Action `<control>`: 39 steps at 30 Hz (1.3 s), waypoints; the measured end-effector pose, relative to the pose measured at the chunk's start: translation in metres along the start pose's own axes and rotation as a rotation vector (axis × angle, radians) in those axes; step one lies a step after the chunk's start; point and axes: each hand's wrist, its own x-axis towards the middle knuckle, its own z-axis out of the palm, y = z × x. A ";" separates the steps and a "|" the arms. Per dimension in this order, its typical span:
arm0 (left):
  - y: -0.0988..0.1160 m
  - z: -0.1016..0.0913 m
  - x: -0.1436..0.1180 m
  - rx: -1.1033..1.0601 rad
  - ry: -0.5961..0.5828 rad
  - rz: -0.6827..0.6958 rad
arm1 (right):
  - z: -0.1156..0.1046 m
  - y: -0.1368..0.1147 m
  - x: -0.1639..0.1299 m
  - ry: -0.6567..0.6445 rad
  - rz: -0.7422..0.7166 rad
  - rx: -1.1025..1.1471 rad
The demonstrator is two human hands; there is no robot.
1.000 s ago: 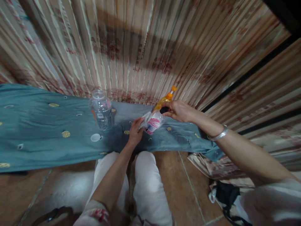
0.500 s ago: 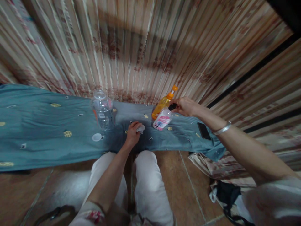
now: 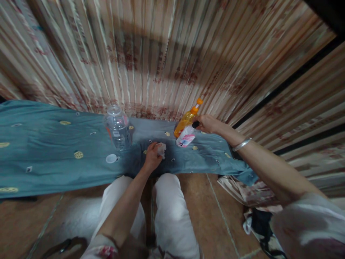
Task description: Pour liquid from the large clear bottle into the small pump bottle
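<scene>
Three bottles stand on the teal cloth (image 3: 54, 151): a clear bottle (image 3: 118, 126) with its white cap (image 3: 110, 158) lying loose beside it, an orange bottle (image 3: 186, 118), and a pink-labelled bottle (image 3: 185, 137) tilted against it, gripped at its black top by the right hand (image 3: 208, 124). The left hand (image 3: 152, 156) is closed on a small white wad (image 3: 162, 149), pressed to the cloth just left of that bottle — what the wad is cannot be made out. The cloth's near edge ends at the knees, with bare cloth stretching left; the scene is motion-blurred.

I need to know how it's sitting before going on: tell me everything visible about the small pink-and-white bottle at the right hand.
The small pink-and-white bottle looks like clear plastic with a white and pink label and a black cap. It leans tilted, base on the blue cloth, cap up to the right. The right hand grips it at the cap. It sits right in front of the orange bottle; contact cannot be told.
</scene>
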 end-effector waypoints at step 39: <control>0.018 -0.141 -0.012 0.011 0.605 -0.195 | 0.034 -0.141 0.014 0.294 -0.017 0.405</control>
